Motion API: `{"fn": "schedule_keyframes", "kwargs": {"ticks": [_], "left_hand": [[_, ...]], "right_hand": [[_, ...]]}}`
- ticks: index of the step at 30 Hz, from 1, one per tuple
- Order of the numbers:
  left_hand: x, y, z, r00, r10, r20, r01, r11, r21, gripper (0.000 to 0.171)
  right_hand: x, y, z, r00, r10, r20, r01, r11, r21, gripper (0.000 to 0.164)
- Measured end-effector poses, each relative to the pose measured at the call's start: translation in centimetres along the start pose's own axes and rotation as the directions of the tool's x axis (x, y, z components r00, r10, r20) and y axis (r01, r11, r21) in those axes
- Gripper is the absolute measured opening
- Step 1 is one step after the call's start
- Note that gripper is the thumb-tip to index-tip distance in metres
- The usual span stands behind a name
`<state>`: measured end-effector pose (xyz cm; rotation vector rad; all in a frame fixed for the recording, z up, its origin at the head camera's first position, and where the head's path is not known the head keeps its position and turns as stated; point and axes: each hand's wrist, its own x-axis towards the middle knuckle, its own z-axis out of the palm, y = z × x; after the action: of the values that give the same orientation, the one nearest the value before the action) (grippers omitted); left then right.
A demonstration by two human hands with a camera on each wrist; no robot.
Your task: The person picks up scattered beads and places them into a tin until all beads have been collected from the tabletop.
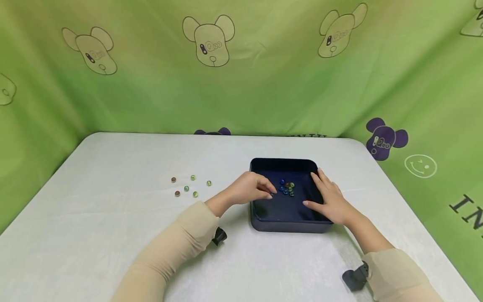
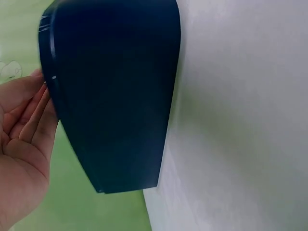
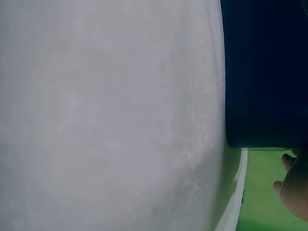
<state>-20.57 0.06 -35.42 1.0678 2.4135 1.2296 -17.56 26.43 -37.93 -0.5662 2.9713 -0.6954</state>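
A dark blue box (image 1: 290,226) with an open top stands on the table and holds several glass marbles (image 1: 285,191) in blue, green and brown. Over its left part, my left hand (image 1: 250,188) pinches a small marble between thumb and fingertips; the marble is mostly covered. Seen from the left wrist, that hand (image 2: 26,139) reaches past the box's rim and its fingertips are hidden. My right hand (image 1: 330,199) lies spread across the box's right rim, fingers stretched and thumb over the inside. The right wrist view catches only part of the right hand (image 3: 296,187).
Several loose marbles (image 1: 186,188), green and brown, lie on the white tablecloth (image 1: 113,230) left of the box. A green printed curtain (image 1: 151,92) hangs behind and beside the table. Black wrist devices (image 1: 219,236) sit at both sleeves.
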Motion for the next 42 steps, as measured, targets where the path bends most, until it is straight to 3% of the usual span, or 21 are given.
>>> {"fn": "schedule_keyframes", "kwargs": {"ticks": [13,18,22,26,34,42], "left_hand": [[2.3,-0.4,1.0,0.993,0.103,0.060,-0.106,0.993,0.058,0.014],[3.3,-0.8,1.1,0.991,0.095,0.098,-0.110,0.982,0.155,0.014],[4.3,-0.9,1.2,0.987,0.052,0.151,-0.088,0.966,0.245,0.015],[4.9,-0.9,1.4,0.977,-0.005,0.213,-0.068,0.940,0.333,0.016],[5.1,-0.7,1.8,0.965,-0.034,0.260,-0.111,0.846,0.521,0.016],[4.9,-0.7,2.0,0.963,-0.062,0.263,-0.108,0.806,0.582,0.016]], "right_hand": [[0.1,0.0,-0.1,1.000,-0.004,-0.002,0.004,1.000,-0.002,0.085],[0.2,0.0,0.0,1.000,-0.005,0.005,0.005,1.000,0.004,0.084],[0.1,-0.1,-0.1,1.000,-0.010,0.002,0.010,1.000,0.001,0.084],[0.1,-0.1,-0.1,1.000,-0.010,0.006,0.010,1.000,0.004,0.084],[0.2,-0.1,-0.3,1.000,-0.021,-0.009,0.020,1.000,-0.004,0.083],[0.3,0.0,-0.1,1.000,-0.025,-0.009,0.025,1.000,0.001,0.083]]}}
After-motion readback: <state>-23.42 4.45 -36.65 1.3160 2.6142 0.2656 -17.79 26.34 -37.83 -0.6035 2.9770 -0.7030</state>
